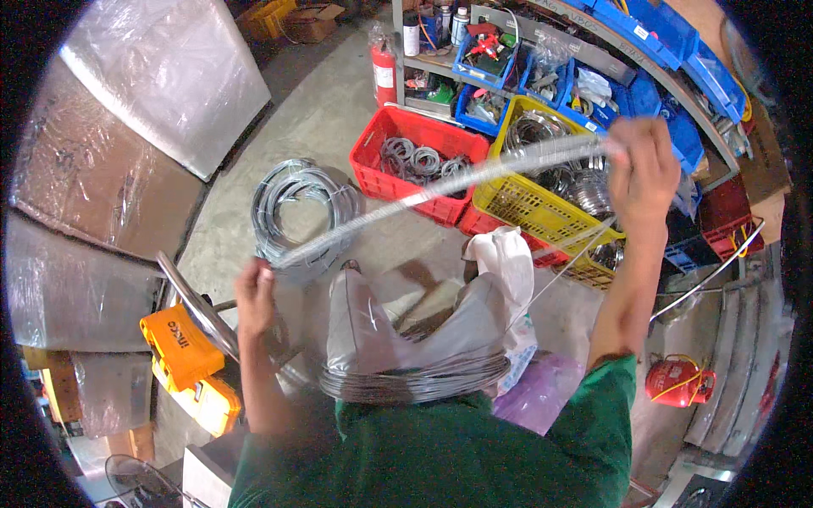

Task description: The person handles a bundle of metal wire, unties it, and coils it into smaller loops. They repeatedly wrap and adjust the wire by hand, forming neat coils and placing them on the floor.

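Note:
A long silver length of wire (423,193), blurred by motion, stretches slantwise between my two hands. At its lower left end, my left hand (255,292) is closed on it. My right hand (642,165) grips the upper right end, raised over the yellow crate. From near the right hand a thinner wire (563,268) runs down toward my lap. Across my lap lies a coil of grey wire (415,381). Another large wire coil (264,203) rests on the floor just beyond my left hand.
A red crate (373,173) and a yellow crate (517,207) hold small wire coils. Shelves with blue bins (487,72) stand behind them. Near a fire extinguisher (384,72), wrapped boxes (161,76) line the left. An orange case (182,347) and a red gas cylinder (677,381) flank me.

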Available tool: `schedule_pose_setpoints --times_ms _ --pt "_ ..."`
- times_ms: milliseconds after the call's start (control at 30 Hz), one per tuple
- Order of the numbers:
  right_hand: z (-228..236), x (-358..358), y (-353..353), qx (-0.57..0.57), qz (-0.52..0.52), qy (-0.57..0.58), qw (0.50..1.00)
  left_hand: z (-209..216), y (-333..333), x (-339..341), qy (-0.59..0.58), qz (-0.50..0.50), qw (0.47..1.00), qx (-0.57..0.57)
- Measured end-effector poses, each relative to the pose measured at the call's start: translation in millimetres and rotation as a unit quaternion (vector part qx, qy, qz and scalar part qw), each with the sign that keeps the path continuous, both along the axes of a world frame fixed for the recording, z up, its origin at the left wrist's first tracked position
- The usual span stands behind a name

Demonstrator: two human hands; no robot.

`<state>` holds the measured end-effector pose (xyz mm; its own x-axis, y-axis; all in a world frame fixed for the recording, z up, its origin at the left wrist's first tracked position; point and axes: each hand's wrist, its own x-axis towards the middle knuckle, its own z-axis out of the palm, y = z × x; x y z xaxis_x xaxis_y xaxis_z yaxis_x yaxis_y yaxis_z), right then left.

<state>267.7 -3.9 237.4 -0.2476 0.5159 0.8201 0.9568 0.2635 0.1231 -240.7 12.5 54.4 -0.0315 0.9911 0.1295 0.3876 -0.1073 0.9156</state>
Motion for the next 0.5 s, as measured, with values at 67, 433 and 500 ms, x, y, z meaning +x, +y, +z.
schedule_pose_setpoints --times_ms 67,433,500 --pt "16 -7 31 0.029 0.041 0.009 0.999 20 12 -14 0.011 0.038 0.993 0.113" --pt "-112 -48 68 -0.377 0.059 0.271 0.884 75 -23 6 0.105 0.08 0.949 0.286" --pt "-134 -46 57 -0.49 0.069 0.273 0.825 76 -27 14 0.202 0.039 0.929 0.307"
